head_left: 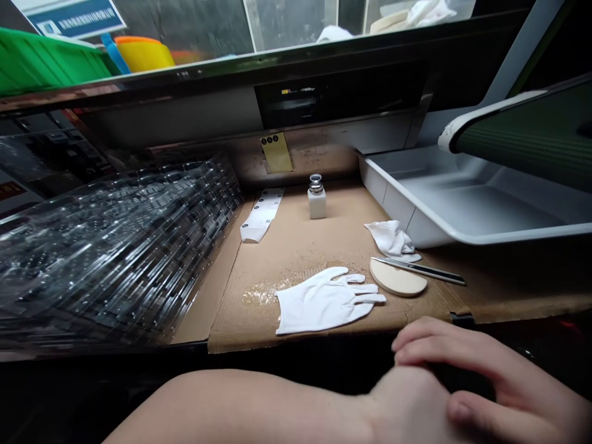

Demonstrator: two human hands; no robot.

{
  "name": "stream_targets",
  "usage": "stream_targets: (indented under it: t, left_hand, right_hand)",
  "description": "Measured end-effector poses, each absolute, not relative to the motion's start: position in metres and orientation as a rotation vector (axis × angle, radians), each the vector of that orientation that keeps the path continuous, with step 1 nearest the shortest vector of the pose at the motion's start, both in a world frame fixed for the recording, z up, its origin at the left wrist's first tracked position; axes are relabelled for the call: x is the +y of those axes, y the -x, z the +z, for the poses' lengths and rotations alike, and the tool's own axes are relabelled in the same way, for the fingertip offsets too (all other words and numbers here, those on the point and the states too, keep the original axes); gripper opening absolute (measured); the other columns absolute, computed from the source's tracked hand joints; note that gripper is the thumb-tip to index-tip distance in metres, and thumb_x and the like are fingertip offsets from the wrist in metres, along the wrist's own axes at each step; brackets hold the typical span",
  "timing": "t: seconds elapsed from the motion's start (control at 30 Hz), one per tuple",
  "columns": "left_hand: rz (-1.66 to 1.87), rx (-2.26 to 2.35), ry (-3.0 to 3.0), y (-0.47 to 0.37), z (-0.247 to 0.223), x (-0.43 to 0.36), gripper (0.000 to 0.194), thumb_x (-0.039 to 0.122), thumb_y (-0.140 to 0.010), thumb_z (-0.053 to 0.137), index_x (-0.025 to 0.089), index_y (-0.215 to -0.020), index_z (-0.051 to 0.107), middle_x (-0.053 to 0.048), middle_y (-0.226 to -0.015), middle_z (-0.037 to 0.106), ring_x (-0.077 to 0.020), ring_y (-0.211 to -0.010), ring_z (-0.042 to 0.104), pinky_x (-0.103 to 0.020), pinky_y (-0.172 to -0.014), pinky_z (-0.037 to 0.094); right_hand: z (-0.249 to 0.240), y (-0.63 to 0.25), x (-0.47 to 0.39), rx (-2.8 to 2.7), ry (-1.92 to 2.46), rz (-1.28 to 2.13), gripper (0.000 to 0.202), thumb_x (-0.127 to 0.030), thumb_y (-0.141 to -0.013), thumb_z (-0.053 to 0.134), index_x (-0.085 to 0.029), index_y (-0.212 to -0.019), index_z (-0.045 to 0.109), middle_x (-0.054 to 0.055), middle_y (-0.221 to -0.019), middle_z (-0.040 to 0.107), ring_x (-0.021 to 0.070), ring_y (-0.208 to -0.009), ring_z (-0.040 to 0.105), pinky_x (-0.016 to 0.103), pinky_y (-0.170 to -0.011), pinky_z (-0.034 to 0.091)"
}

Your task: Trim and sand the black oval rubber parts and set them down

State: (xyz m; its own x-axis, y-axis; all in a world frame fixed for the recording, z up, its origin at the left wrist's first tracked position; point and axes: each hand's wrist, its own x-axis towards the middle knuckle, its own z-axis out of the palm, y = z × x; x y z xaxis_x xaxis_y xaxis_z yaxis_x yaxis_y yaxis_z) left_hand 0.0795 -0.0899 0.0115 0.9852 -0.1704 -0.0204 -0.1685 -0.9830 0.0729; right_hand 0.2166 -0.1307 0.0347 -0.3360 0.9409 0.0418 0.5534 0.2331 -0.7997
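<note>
At the bottom right, in front of the bench edge, my left hand (411, 394) reaches in from the lower left; its fingers are hidden. My right hand (499, 370) is laid over it, thumb on the near side and bent fingers on the far side. Both hands are bare. Just beyond them, a white glove (324, 302) lies flat on the cardboard, fingers pointing right. To its right, a snap-off utility knife (420, 269) rests across the edge of a cream half-round pad (398, 280). A crumpled white cloth (391, 238) lies behind the knife.
A small square bottle (317, 202) with a metal top stands at the back of the cardboard (291, 246). Left of it lies a label strip (263, 213). Clear plastic trays (120, 246) are stacked at left. A grey-white bin (416, 209) sits right, under a green conveyor belt (527, 132).
</note>
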Motion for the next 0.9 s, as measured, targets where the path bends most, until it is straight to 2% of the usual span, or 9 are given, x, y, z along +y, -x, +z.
stream_targets:
  t: [0.1, 0.17, 0.37, 0.5, 0.6, 0.7, 0.77, 0.83, 0.9]
  left_hand:
    - [-0.189, -0.097, -3.135, -0.086, 0.023, -0.065, 0.018, 0.025, -0.077, 0.05, 0.021, -0.075, 0.067, -0.008, -0.085, 0.066, -0.0246, -0.082, 0.057, -0.041, -0.062, 0.044]
    - [-0.333, 0.058, -3.19, -0.087, 0.032, -0.057, 0.018, 0.027, -0.075, 0.052, 0.02, -0.07, 0.068, -0.01, -0.077, 0.065, -0.0269, -0.077, 0.058, -0.043, -0.059, 0.041]
    - [-0.34, 0.228, -3.271, -0.09, 0.039, -0.062, 0.026, 0.028, -0.081, 0.044, 0.015, -0.072, 0.065, -0.009, -0.067, 0.061, -0.0258, -0.065, 0.059, -0.037, -0.048, 0.04]
    - [-0.343, 0.326, -3.276, -0.091, 0.036, -0.065, 0.025, 0.023, -0.079, 0.046, 0.012, -0.066, 0.064, -0.01, -0.063, 0.061, -0.0258, -0.062, 0.06, -0.035, -0.046, 0.041]
    - [-0.292, 0.46, -3.274, -0.089, 0.036, -0.063, 0.027, 0.021, -0.082, 0.041, 0.008, -0.08, 0.064, -0.013, -0.068, 0.064, -0.0264, -0.063, 0.061, -0.036, -0.048, 0.043]
    - [-0.213, 0.599, -3.26, -0.088, 0.036, -0.057, 0.032, 0.018, -0.085, 0.034, 0.005, -0.094, 0.061, -0.015, -0.073, 0.065, -0.0263, -0.067, 0.061, -0.037, -0.052, 0.045]
    - [-0.2, 0.696, -3.236, -0.091, 0.033, -0.053, 0.031, 0.016, -0.085, 0.034, 0.005, -0.093, 0.062, -0.015, -0.074, 0.065, -0.0264, -0.068, 0.062, -0.038, -0.054, 0.046]
    - [-0.212, 0.778, -3.208, -0.094, 0.03, -0.047, 0.028, 0.014, -0.083, 0.037, 0.005, -0.087, 0.063, -0.016, -0.074, 0.066, -0.0261, -0.068, 0.062, -0.037, -0.055, 0.047]
    - [-0.224, 0.842, -3.182, -0.098, 0.027, -0.041, 0.025, 0.01, -0.081, 0.04, 0.006, -0.084, 0.065, -0.016, -0.074, 0.067, -0.0256, -0.067, 0.064, -0.036, -0.055, 0.048]
  right_hand:
    - [0.011, -0.225, -0.136, -1.906, 1.496, 0.456, 0.036, -0.036, -0.078, 0.057, -0.03, -0.113, 0.057, 0.006, -0.124, 0.05, 0.0242, -0.111, 0.051, 0.036, -0.089, 0.047]
    - [0.003, -0.226, -0.136, -1.849, 1.535, 0.31, 0.03, -0.033, -0.078, 0.058, -0.03, -0.107, 0.062, 0.006, -0.118, 0.055, 0.0215, -0.104, 0.056, 0.03, -0.084, 0.05]
    - [0.025, -0.213, -0.135, -1.781, 1.402, 0.307, 0.015, -0.027, -0.079, 0.058, -0.024, -0.091, 0.066, 0.004, -0.091, 0.063, 0.013, -0.083, 0.063, 0.017, -0.071, 0.052]
    - [0.036, -0.202, -0.13, -1.797, 1.471, 0.409, 0.014, -0.027, -0.083, 0.05, -0.019, -0.077, 0.061, 0.001, -0.077, 0.06, 0.0104, -0.072, 0.06, 0.017, -0.065, 0.05]
    - [0.026, -0.205, -0.124, -1.779, 1.593, 0.283, 0.021, -0.025, -0.087, 0.041, -0.018, -0.071, 0.054, 0.001, -0.07, 0.057, 0.0104, -0.066, 0.056, 0.021, -0.06, 0.046]
    - [0.006, -0.22, -0.119, -1.762, 1.709, -0.032, 0.021, -0.024, -0.088, 0.038, -0.018, -0.075, 0.052, 0.001, -0.071, 0.055, 0.0116, -0.065, 0.054, 0.024, -0.06, 0.044]
    - [-0.007, -0.232, -0.117, -1.776, 1.743, -0.188, 0.018, -0.024, -0.088, 0.04, -0.019, -0.077, 0.053, 0.001, -0.073, 0.056, 0.0111, -0.066, 0.054, 0.023, -0.06, 0.043]
    - [-0.016, -0.243, -0.115, -1.749, 1.746, -0.347, 0.018, -0.021, -0.088, 0.039, -0.019, -0.084, 0.056, 0.002, -0.081, 0.059, 0.0117, -0.075, 0.056, 0.023, -0.068, 0.043]
    - [-0.018, -0.248, -0.114, -1.684, 1.746, -0.549, 0.025, -0.014, -0.088, 0.035, -0.02, -0.093, 0.059, 0.004, -0.095, 0.061, 0.0153, -0.091, 0.055, 0.029, -0.082, 0.04]
